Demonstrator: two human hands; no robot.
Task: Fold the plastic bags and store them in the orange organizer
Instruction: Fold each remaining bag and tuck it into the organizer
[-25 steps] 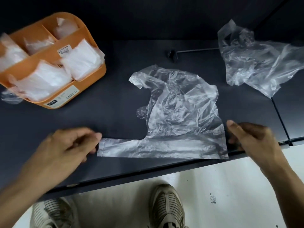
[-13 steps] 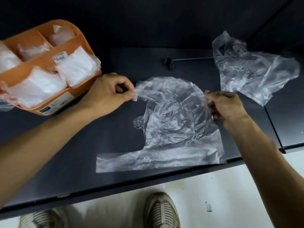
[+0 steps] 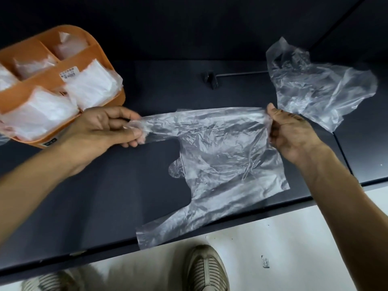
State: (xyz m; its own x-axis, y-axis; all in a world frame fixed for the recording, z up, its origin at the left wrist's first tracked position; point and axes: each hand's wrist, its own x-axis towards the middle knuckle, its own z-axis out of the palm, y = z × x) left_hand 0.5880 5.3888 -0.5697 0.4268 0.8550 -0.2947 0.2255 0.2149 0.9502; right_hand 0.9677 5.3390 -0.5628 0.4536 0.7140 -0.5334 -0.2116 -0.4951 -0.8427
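While the clear plastic bag [image 3: 220, 164] lies spread at the centre of the dark table [image 3: 105, 196], the left hand [image 3: 105, 131] pinches its far handle at nine o'clock and the right hand [image 3: 291, 133] grips its far corner at three. The orange organizer [image 3: 52, 76], holding folded bags, sits at ten o'clock; a crumpled bag [image 3: 319, 85] lies at two.
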